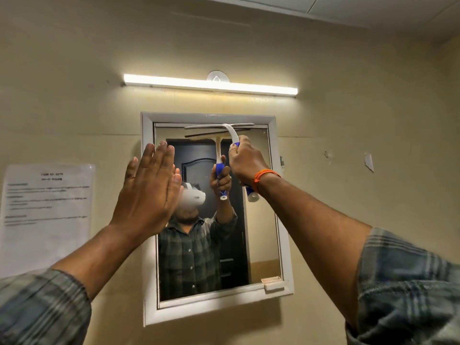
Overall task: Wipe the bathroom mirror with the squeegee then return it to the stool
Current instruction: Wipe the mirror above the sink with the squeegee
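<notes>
A white-framed mirror (263, 215) hangs on the beige wall ahead. My right hand (245, 161) grips the blue and white handle of a squeegee (230, 130), whose blade lies flat against the top edge of the glass. My left hand (149, 188) is raised with flat, straight fingers over the mirror's left frame; whether it touches the frame is unclear. It holds nothing. The glass reflects a person in a plaid shirt, the squeegee and a dark door. The stool is out of view.
A lit tube light (210, 83) runs across the wall above the mirror. A printed paper notice (47, 215) is stuck to the wall at the left. A small latch (273, 286) sits at the mirror's lower right corner.
</notes>
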